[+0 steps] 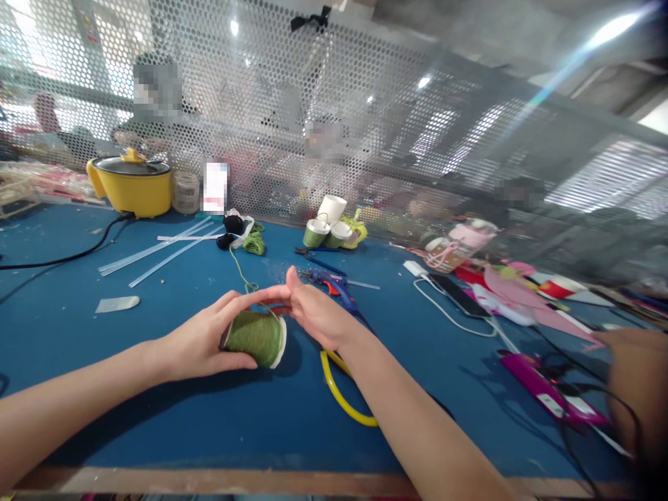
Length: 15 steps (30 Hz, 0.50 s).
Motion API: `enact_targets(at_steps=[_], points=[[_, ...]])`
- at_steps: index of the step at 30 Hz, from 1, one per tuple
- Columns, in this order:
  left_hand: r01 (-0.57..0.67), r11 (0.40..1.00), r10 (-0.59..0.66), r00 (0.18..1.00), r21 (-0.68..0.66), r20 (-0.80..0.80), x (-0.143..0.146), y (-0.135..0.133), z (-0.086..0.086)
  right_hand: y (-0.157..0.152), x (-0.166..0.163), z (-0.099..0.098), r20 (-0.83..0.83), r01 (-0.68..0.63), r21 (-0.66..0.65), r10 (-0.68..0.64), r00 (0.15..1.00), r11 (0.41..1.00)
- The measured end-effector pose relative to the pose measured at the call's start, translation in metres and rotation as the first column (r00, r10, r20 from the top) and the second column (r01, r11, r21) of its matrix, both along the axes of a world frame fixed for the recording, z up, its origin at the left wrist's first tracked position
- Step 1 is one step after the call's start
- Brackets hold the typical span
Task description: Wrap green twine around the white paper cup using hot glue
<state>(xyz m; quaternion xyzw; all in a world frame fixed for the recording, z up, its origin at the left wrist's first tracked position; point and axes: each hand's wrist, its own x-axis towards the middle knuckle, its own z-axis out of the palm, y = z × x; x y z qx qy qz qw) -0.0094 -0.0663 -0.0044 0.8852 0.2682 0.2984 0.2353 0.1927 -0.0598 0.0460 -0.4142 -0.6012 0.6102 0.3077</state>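
My left hand (pixel 209 341) is wrapped round a paper cup (pixel 255 339) covered in wound green string, lying on its side on the blue table (pixel 156 410). My right hand (pixel 318 314) is closed just right of the cup's rim, fingertips pinched beside my left fingertips, where the string end appears to be. A strand of green string (pixel 241 271) runs from there back to a small green bundle (pixel 255 243).
A yellow tube (pixel 339 393) curves under my right forearm. Behind it lie a blue glue gun (pixel 337 285), glue sticks (pixel 156 252), wrapped cups (pixel 328 229), a yellow pot (pixel 133 184), a phone with white cable (pixel 459 296) and a magenta tool (pixel 547 390). Another person's hand (pixel 639 376) shows at right.
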Motion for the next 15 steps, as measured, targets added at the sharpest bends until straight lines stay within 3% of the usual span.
enact_targets(at_steps=[4, 10, 13, 15], points=[[0.025, 1.000, -0.025, 1.000, 0.015, -0.017, 0.000, 0.001, 0.001, 0.008, -0.010, 0.009, -0.027, 0.056, -0.065, -0.058, 0.998, 0.996], [0.045, 0.999, -0.045, 0.999, 0.017, 0.006, 0.001, 0.000, 0.003, 0.018, -0.023, 0.012, 0.047, -0.005, -0.043, 0.007, 0.999, 0.999], [-0.007, 1.000, 0.007, 1.000, -0.005, 0.001, 0.001, -0.001, 0.006, 0.029, -0.010, 0.015, 0.183, 0.128, 0.105, -0.146, 0.972, 0.986], [-0.040, 0.999, 0.040, 0.999, -0.014, -0.003, 0.000, -0.001, 0.008, 0.036, 0.011, 0.018, 0.240, 0.269, 0.209, -0.316, 0.918, 0.940]])
